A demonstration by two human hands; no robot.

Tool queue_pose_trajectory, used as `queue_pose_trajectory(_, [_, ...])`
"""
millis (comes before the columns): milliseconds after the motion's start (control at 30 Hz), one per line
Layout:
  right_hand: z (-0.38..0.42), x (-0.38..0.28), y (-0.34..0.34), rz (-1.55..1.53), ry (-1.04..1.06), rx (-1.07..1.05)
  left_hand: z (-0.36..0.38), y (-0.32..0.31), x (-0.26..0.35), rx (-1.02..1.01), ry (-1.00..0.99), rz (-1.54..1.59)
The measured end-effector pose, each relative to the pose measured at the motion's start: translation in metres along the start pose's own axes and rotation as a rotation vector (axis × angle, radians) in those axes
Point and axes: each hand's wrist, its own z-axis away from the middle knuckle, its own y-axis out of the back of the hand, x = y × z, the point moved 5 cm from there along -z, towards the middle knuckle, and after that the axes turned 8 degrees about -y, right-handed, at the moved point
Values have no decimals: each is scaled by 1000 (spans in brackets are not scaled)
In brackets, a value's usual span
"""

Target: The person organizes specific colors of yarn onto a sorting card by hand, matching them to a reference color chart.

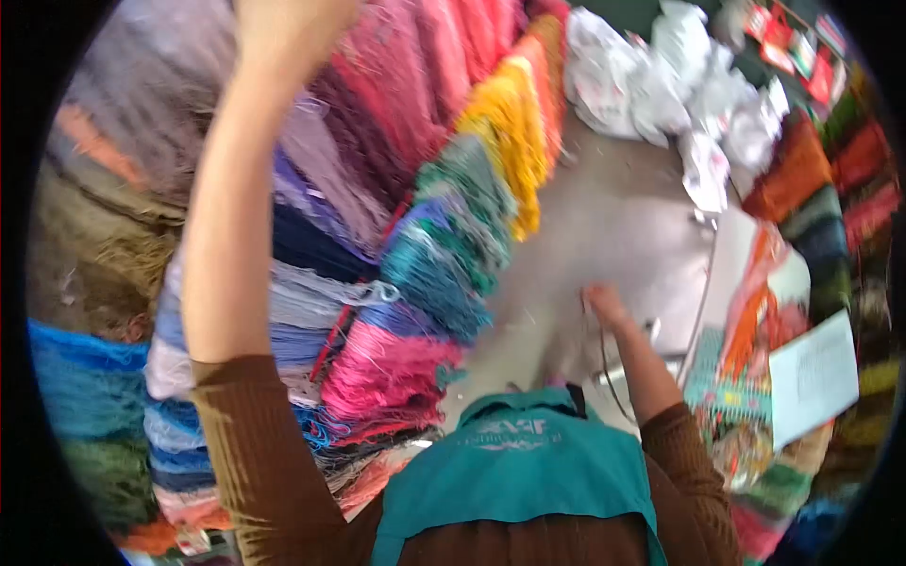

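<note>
Hanks of yarn (pixel 396 377), grouped by colour, filled the person's left side, running from red and pink at the top through yellow, green and teal to bright pink lower down. Left hand (pixel 297 33), raised at the end of an outstretched arm, lay beside the grey and reddish-pink hanks; it was blurred and cut by the upper edge of the view, so whether its fingers were spread or closed could not be told. Right hand (pixel 607 307), held low over the grey floor (pixel 618 208), had its fingers drawn together, pinching a thin dark cord (pixel 605 358) near one end; the rest of the cord hung in a curve beside the forearm, toward the teal apron (pixel 519 462). White plastic bags (pixel 613 80) were heaped at the far end of the floor, near red packets (pixel 779 42). To the right of the right hand, a pale sheet (pixel 816 377) lay at a slant beside orange and red material (pixel 755 302) and a green patterned piece (pixel 722 387). Further hanks (pixel 797 170) lined the right margin.
</note>
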Motion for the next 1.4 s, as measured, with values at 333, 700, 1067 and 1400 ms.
queue_pose_trajectory(333, [232,-194,50,-745,64,170,215,-184,323,-878,554,2118])
queue_pose_trajectory(700, [310,-137,93,-240,248,827,183,-147,406,-823,900,2807])
queue_pose_trajectory(1067, [294,-108,134,-1093,171,572,154,-153,461,-964,805,2655])
queue_pose_trajectory(1400, [312,-92,182,-1072,263,845,120,-166,517,-1103,818,2665])
